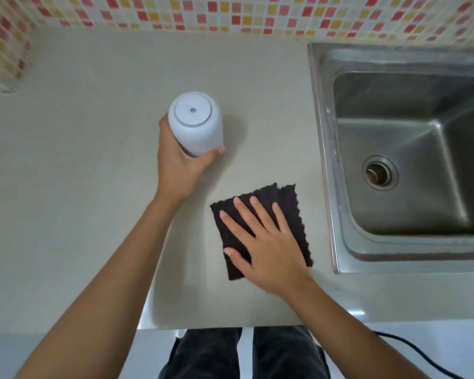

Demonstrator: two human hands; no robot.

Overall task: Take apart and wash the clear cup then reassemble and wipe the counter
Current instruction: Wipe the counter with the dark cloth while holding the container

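The left hand [179, 165] grips the cup [196, 124] from its lower side, fingers and thumb curled round the wall. The cup looks milky white, and its round end with a small centre hole faces the camera. Whether it touches the counter [93, 160] I cannot tell. At 4 o'clock from the cup, the right hand [266, 242] lies open and flat, fingers spread, pressing a folded dark cloth [288, 203] onto the counter. A steel sink [394, 214] sits at 3 o'clock, just beside the cloth.
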